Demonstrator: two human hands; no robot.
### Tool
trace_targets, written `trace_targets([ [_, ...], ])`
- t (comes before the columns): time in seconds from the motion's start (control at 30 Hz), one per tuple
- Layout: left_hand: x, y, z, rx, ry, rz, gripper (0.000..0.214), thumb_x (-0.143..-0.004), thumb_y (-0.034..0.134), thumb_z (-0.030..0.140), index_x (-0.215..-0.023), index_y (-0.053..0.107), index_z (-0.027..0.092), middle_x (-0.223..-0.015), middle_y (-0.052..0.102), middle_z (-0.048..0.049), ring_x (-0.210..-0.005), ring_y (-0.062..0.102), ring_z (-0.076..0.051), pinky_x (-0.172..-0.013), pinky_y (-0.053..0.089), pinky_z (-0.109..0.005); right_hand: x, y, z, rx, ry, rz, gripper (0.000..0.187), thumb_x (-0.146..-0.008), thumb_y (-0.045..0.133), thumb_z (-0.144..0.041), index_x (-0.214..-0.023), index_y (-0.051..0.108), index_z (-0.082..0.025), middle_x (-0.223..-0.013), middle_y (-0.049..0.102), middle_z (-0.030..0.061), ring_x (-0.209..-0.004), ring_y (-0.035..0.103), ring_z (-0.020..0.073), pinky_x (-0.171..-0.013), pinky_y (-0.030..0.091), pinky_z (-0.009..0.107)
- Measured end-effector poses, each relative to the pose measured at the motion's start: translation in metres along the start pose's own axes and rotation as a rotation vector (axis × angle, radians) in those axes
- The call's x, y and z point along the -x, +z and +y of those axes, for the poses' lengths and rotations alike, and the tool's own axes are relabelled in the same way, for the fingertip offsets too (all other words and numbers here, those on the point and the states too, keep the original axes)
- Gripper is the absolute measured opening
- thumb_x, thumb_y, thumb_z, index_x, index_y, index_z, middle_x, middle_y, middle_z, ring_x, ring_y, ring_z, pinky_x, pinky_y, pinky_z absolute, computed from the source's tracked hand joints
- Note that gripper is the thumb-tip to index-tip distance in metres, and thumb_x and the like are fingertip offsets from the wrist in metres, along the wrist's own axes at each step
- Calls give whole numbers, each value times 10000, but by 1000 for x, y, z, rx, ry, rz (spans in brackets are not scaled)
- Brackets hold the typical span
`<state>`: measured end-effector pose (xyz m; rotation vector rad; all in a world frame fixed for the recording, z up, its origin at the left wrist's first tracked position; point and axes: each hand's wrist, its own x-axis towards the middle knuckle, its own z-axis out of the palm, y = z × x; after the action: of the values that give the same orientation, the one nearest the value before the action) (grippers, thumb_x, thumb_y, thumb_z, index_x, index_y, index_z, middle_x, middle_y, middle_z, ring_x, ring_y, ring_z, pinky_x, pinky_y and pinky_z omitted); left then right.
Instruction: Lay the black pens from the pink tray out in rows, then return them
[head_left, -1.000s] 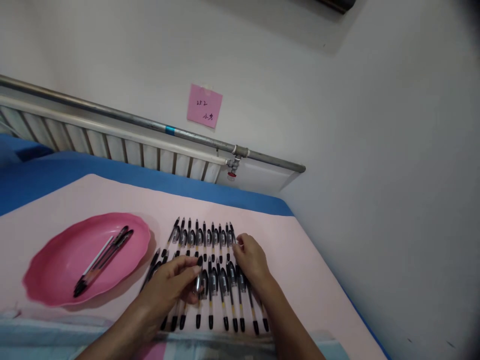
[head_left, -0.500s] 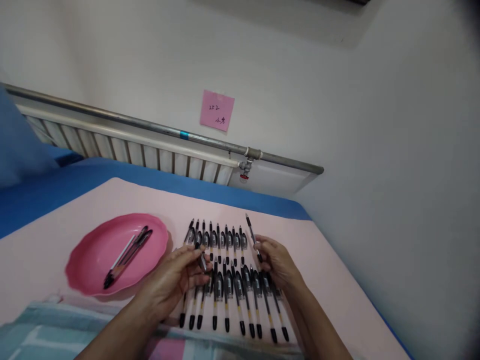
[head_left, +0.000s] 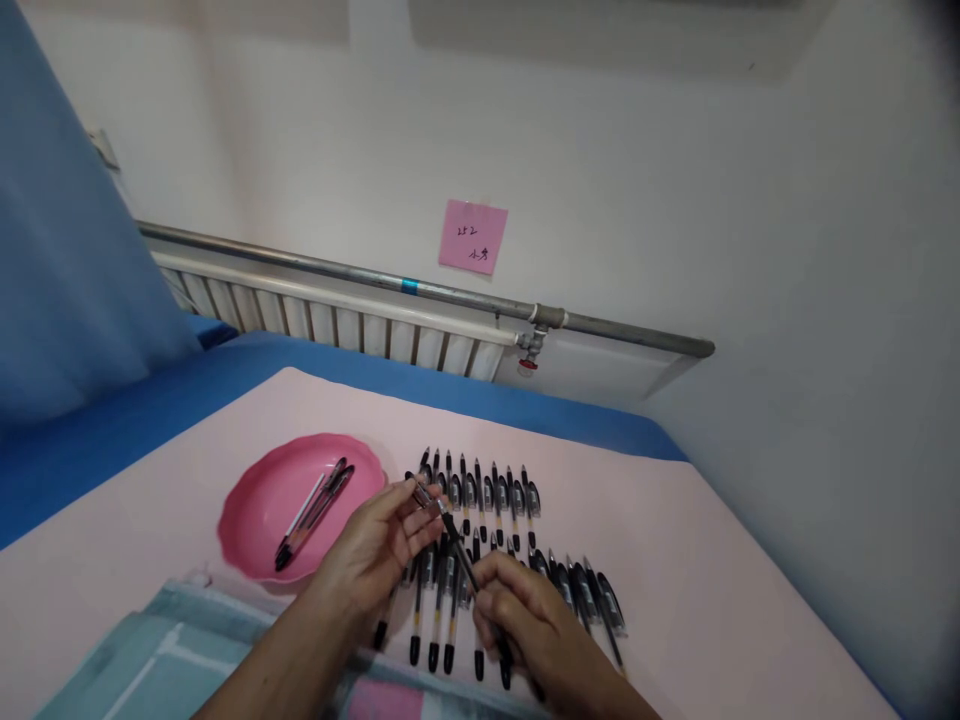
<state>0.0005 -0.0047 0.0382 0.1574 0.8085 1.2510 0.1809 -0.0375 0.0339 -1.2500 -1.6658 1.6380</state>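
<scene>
My left hand (head_left: 375, 548) pinches a black-and-clear pen cap (head_left: 421, 490) between thumb and fingertips. My right hand (head_left: 521, 620) grips an uncapped pen (head_left: 462, 556), its tip pointing up and left at the cap's mouth; whether the tip is inside I cannot tell. Under and behind both hands lie two rows of pens with their caps beside them: a back row (head_left: 488, 495) and a front row (head_left: 586, 590). My hands partly hide the front row.
A pink scalloped bowl (head_left: 251, 510) on the left holds a few pens (head_left: 319, 512). Pink sheeting (head_left: 675, 560) covers the blue surface. A teal cloth (head_left: 172, 650) lies at the near edge. Behind are a radiator (head_left: 345, 325), a pipe (head_left: 465, 295) and a wall note (head_left: 472, 237).
My right hand has moved in to the left and down, bringing the upright pen over to a slant with its tip at the cap. The view has shifted, so the scene sits farther right.
</scene>
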Motion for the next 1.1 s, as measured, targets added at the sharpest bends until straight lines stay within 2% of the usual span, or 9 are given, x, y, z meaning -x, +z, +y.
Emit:
trace_targets([
  [0.3,-2,-1,1,7,-34,-1,99,-848,496,133,-872,591,115,-777,682,-81,-716,678,-168,-621,532,-256,2,5,0,91,-36,-21,54,-751,413,-197,-714,453,-194,-553,530,-40,-492,423,76,-532,338,206],
  [0.73,-1,-1,3,28,-50,-29,101,-848,497,139,-868,594,119,-743,681,-67,-673,672,-147,-617,531,-243,3,6,-1,1,-42,-12,88,-771,405,-222,-701,454,-203,-539,524,-27,-511,459,97,-541,351,227],
  [1.1,2,1,-10,-111,91,-68,83,-803,579,166,-870,598,121,-770,672,-69,-729,672,-176,-662,530,-279,2,9,0,-5,-29,47,110,-800,413,-239,-709,460,-199,-542,499,-40,-475,398,78,-494,310,204],
])
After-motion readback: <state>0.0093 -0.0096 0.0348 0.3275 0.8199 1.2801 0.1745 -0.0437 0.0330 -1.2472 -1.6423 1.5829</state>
